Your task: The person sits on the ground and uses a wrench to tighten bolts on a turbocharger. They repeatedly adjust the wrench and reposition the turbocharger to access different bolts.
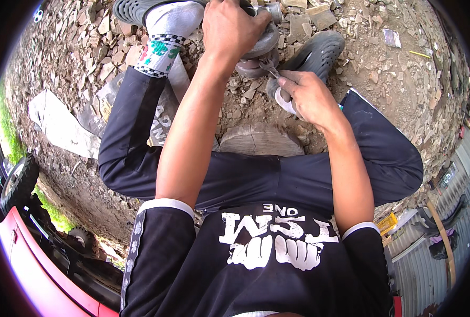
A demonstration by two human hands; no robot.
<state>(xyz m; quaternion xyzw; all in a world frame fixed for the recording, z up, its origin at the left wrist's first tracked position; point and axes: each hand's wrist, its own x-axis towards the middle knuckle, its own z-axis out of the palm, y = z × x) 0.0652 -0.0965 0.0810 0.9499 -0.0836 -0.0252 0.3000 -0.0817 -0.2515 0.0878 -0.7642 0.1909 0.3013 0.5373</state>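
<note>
My left hand is closed over the top of a grey, rounded metal machine part at the top middle of the head view. Part of it is hidden behind the fingers, and I cannot make out its exact kind. In my right hand is an open-ended wrench, gripped by its handle. The jaw of the wrench lies against or just over the lower end of the part. Below the part, between my legs, sits a cut wooden block.
My feet, in dark clogs, flank the part on stony ground. Flattened sacks lie to the left. A red vehicle and a tyre stand lower left. Corrugated metal sheet and a yellow crate are at right.
</note>
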